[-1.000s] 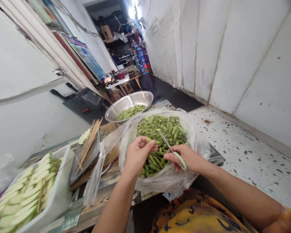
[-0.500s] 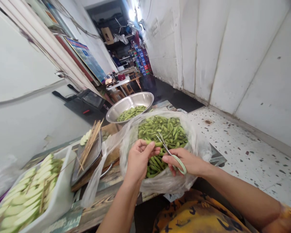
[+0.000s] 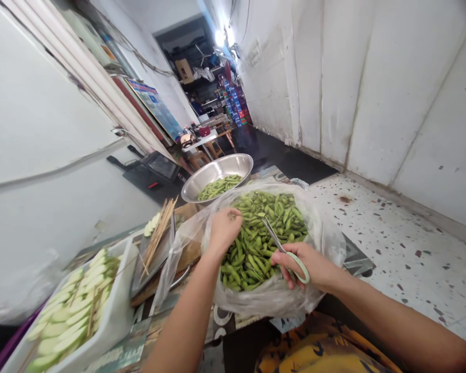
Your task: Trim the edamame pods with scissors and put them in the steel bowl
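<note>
A clear plastic bag [image 3: 330,233] lies open on the table, full of green pods [image 3: 252,248]. Over the bag's left part is my left hand [image 3: 226,228], its fingers curled and mostly turned from view; whatever they may hold is hidden. My right hand [image 3: 299,264] grips scissors [image 3: 274,234] by their pale green handle, above the right side of the pods. The blades point up and left and look nearly closed. Behind the bag stands a steel bowl [image 3: 238,165] with more green pods in it.
At the left, a white tub [image 3: 118,290] holds skewered pale green slices [image 3: 68,316]. Between tub and bag, wooden skewers [image 3: 159,230] rest on a metal tray [image 3: 153,264]. A white wall [image 3: 373,103] runs along the right, beyond the speckled floor [image 3: 392,259].
My left hand has moved left and away from the scissors, and the pod it held no longer shows. The scissor blades have come closer together. The whole view has shifted slightly.
</note>
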`<state>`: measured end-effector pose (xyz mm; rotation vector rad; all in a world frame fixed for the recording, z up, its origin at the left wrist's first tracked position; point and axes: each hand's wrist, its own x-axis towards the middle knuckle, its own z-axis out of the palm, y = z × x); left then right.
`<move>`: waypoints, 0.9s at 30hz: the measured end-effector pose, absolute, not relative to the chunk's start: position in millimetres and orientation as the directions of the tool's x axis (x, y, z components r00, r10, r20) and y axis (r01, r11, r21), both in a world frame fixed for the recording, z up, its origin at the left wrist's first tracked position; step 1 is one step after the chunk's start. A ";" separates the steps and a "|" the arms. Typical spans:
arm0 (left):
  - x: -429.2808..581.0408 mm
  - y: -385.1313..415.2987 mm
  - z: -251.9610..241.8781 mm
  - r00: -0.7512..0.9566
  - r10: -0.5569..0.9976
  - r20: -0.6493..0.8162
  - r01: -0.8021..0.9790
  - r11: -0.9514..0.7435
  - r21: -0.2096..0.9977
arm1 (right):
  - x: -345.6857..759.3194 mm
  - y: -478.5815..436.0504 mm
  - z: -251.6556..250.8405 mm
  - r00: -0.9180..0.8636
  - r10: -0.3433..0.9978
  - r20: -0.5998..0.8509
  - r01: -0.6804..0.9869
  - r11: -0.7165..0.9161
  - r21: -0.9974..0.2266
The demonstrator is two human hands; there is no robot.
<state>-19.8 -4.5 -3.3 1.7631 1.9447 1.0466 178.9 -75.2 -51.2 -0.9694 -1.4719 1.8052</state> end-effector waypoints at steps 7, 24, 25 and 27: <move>3.2 21.5 4.9 0.020 0.997 0.071 0.999 -0.017 -0.042 | 178.5 -75.1 -55.8 -0.531 0.831 -0.168 -0.022 -0.211 -0.977; 4.3 -47.1 11.9 0.016 0.957 0.290 0.942 -0.112 0.318 | 180.6 -73.9 -40.6 -0.573 0.795 -0.202 0.079 -0.192 -0.978; 6.4 -50.6 11.7 0.012 0.957 0.290 0.929 -0.117 0.350 | 179.9 -73.9 -39.3 -0.567 0.797 -0.207 0.089 -0.191 -0.978; 9.3 -55.6 11.3 0.001 0.958 0.286 0.898 -0.127 0.421 | 178.6 -73.7 -37.3 -0.557 0.805 -0.206 0.095 -0.185 -0.978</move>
